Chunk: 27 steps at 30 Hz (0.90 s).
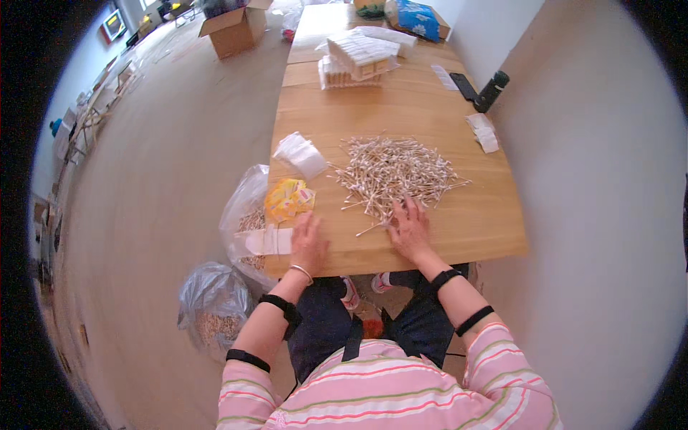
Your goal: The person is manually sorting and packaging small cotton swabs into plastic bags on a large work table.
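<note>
A loose heap of cotton swabs [398, 172] covers the middle of the wooden table [480, 229]. At its near edge my right hand [411, 228] rests with fingers spread, their tips touching the swabs. My left hand [309, 244] lies palm down close to the front edge, its fingers stretched forward and slightly blurred. Beside it, a flat clear-and-white plastic pouch [271, 241] reaches over the table's left edge. Just beyond that hand lie several yellow printed packets [290, 199]. Farther back sits a stack of white pouches [301, 154].
Two bags of swabs, one clear [242, 204] and one greyish [211, 290], are left of the table. Packed swab bundles [358, 57] stand toward the far end. A black cylinder [492, 91] and a dark phone-like slab [463, 87] lie by the right wall [595, 179].
</note>
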{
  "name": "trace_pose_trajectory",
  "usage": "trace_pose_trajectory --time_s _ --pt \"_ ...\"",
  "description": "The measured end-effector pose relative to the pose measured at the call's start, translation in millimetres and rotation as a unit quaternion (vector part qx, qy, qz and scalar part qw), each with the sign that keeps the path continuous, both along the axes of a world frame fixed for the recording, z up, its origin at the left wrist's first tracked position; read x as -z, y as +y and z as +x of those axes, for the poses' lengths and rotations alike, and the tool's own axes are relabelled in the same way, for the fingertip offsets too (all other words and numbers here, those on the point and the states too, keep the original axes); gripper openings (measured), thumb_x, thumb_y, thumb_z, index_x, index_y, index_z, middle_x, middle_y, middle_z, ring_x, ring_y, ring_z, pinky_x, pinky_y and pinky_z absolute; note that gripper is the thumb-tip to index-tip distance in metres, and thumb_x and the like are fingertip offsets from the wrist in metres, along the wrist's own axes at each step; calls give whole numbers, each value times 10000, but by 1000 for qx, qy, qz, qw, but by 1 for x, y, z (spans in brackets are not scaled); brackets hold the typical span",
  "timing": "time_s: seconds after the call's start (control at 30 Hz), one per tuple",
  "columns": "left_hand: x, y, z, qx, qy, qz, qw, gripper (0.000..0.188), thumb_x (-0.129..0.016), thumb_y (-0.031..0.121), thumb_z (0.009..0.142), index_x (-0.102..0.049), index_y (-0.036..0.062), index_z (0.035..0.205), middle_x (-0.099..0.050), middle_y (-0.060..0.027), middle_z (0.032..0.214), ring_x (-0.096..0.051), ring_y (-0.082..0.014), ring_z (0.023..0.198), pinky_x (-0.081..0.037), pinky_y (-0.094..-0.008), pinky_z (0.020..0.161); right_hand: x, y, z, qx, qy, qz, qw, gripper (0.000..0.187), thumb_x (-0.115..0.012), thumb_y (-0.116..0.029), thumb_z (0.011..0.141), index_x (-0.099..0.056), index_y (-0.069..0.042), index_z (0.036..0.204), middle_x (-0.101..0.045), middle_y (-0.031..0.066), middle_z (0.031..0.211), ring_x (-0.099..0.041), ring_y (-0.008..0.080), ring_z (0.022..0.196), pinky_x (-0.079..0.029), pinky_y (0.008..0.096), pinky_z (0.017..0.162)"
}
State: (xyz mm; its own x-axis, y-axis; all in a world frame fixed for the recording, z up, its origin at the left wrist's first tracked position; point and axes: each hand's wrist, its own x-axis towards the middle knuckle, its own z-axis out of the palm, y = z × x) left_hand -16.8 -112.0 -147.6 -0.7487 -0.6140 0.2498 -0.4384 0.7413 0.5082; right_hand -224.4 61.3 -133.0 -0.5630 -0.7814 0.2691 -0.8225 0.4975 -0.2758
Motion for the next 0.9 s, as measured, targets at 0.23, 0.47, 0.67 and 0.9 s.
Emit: trace_pose_trajectory --time_s 0.23,0.47,0.67,0.9 --pt "0 33 -51 95 7 26 995 519 -681 101 702 -507 93 1191 -389 -152 1337 -340 -350 1261 -314 -425 1034 9 -30 17 -56 -25 23 998 520 -569 -317 822 -437 -180 1306 -315 103 1391 -262 318 1290 -237 499 1048" --pt "15 19 -54 111 38 65 991 409 -656 74 724 -545 73 1117 -466 -149 1235 -415 -340 1173 -355 -414 988 28 -16 -39 -30 16 20 999 477 -568 -240 813 -477 -186 1278 -388 70 1347 -258 310 1293 -210 497 1042" --pt "-11 15 -71 12 60 -14 998 332 -659 100 733 -596 67 1058 -545 -135 1114 -485 -324 1067 -370 -402 962 5 -21 -25 -2 49 -77 996 406 -565 -164 793 -532 -129 1196 -447 68 1274 -345 306 1223 -261 465 1016" --pt "25 7 -70 25 72 49 996 179 -663 142 764 -656 91 935 -607 -98 961 -550 -290 956 -421 -397 878 4 -67 9 -76 2 -72 994 305 -562 -189 796 -578 -124 1094 -515 50 1126 -437 262 1108 -341 431 944"
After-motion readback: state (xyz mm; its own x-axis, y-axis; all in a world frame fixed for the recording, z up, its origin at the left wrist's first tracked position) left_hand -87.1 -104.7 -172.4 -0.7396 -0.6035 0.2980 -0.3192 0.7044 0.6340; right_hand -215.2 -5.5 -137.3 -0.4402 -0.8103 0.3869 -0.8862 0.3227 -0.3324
